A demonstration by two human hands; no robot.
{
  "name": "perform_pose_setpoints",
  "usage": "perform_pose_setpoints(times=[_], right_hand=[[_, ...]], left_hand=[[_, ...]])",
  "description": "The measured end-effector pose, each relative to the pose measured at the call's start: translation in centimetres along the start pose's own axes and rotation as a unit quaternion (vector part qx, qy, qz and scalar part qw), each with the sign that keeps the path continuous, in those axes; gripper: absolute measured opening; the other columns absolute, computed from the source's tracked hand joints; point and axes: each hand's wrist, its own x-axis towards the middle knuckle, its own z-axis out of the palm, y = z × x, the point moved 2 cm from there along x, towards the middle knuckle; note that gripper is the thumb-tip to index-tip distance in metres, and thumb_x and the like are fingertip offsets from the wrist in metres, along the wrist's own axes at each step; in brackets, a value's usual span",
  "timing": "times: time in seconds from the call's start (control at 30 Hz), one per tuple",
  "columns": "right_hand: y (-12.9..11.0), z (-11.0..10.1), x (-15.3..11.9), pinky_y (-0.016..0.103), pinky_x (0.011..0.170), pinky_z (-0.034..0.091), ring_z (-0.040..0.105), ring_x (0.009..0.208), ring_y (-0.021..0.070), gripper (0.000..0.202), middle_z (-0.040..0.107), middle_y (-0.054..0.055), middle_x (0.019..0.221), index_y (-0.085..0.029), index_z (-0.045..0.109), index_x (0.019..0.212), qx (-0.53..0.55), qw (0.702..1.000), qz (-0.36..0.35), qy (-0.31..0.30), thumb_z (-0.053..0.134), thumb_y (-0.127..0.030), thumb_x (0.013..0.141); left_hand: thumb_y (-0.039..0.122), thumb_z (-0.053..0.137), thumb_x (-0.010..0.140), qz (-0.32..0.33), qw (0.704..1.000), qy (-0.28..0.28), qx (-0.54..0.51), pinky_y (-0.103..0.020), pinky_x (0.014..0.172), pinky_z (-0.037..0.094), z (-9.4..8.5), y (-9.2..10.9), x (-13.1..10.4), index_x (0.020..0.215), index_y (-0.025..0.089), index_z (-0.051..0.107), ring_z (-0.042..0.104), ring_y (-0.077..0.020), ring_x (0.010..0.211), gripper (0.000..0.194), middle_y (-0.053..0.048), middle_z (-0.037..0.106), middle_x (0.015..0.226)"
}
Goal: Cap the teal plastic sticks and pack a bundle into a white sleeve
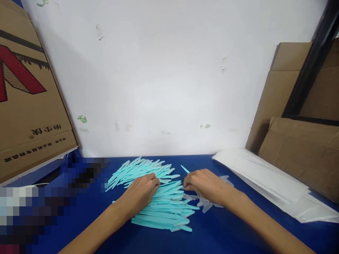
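Slim, tapered turquoise sticks, in shape like eyebrow razors, lie in two heaps on the blue tabletop: a rear heap (pixel 137 171) and a front heap (pixel 165 211). My left hand (pixel 143 192) rests over the left side of the front heap, fingers curled together; what they grip, if anything, is hidden. To the right of the heaps, my right hand (pixel 203 181) is closed, with a single turquoise stick (pixel 185 169) poking out past its fingers to the upper left. Small clear plastic pieces (pixel 205 205) are scattered beneath and around my right hand.
A white sheet-like stack (pixel 259 176) lies at the right of the blue tabletop (pixel 212 234). Cardboard (pixel 302 155) and a dark bar (pixel 307 67) stand behind it. At left is a printed carton (pixel 29 106), beside a pixelated area. A white wall (pixel 164 77) closes off the back.
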Motion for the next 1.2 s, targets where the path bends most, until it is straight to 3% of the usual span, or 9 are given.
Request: perform_pose_setpoints(times=[0.13, 0.4, 0.67, 1.03, 1.2], right_hand=[[-0.3, 0.0, 0.0, 0.028, 0.051, 0.023, 0.065, 0.064, 0.0173, 0.019, 0.072, 0.002, 0.077, -0.020, 0.064, 0.079, -0.060, 0.998, -0.014, -0.002, 0.056, -0.011, 0.092], [0.8, -1.2, -0.1, 0.029, 0.049, 0.018, 0.061, 0.054, 0.0167, 0.014, 0.069, 0.001, 0.066, -0.021, 0.060, 0.097, -0.076, 0.995, 0.036, 0.054, 0.048, -0.027, 0.101], [1.1, -1.5, 0.0, 0.027, 0.051, 0.026, 0.068, 0.067, 0.0175, 0.018, 0.076, 0.002, 0.090, -0.025, 0.062, 0.107, -0.057, 0.991, 0.044, 0.117, 0.046, -0.031, 0.103], [1.3, -1.5, 0.0, 0.024, 0.058, 0.038, 0.071, 0.076, 0.0192, 0.031, 0.076, 0.006, 0.096, -0.024, 0.070, 0.109, -0.045, 0.994, 0.027, 0.097, 0.042, -0.034, 0.104], [0.7, -1.6, 0.0, 0.024, 0.061, 0.041, 0.071, 0.079, 0.0191, 0.034, 0.075, 0.006, 0.096, -0.025, 0.071, 0.110, -0.015, 0.995, 0.004, 0.101, 0.040, -0.035, 0.104]], left_hand=[[0.021, 0.037, 0.101, 0.006, 1.000, 0.018, 0.002, -0.029, 0.066, 0.043, 0.1, -0.1, 0.0, 0.096, 0.019, 0.062, 0.062, -0.0209, 0.080, 0.025, -0.007, 0.063, 0.094], [0.021, 0.033, 0.102, -0.010, 0.997, 0.074, -0.006, -0.028, 0.064, 0.038, -0.5, -0.7, 0.1, 0.099, 0.021, 0.056, 0.058, -0.0207, 0.076, 0.024, -0.005, 0.062, 0.086], [0.023, 0.031, 0.104, -0.002, 0.995, 0.099, -0.011, -0.028, 0.064, 0.037, -1.0, -0.8, 0.1, 0.102, 0.021, 0.055, 0.057, -0.0200, 0.077, 0.024, -0.004, 0.062, 0.089], [0.020, 0.033, 0.104, 0.015, 0.994, 0.112, -0.013, -0.028, 0.061, 0.036, -1.0, -0.9, 0.1, 0.099, 0.020, 0.055, 0.056, -0.0199, 0.075, 0.023, -0.003, 0.062, 0.087], [0.019, 0.035, 0.103, 0.047, 0.990, 0.128, -0.022, -0.030, 0.068, 0.039, -0.7, -0.6, 0.1, 0.101, 0.020, 0.056, 0.056, -0.0203, 0.079, 0.021, -0.003, 0.063, 0.090]])
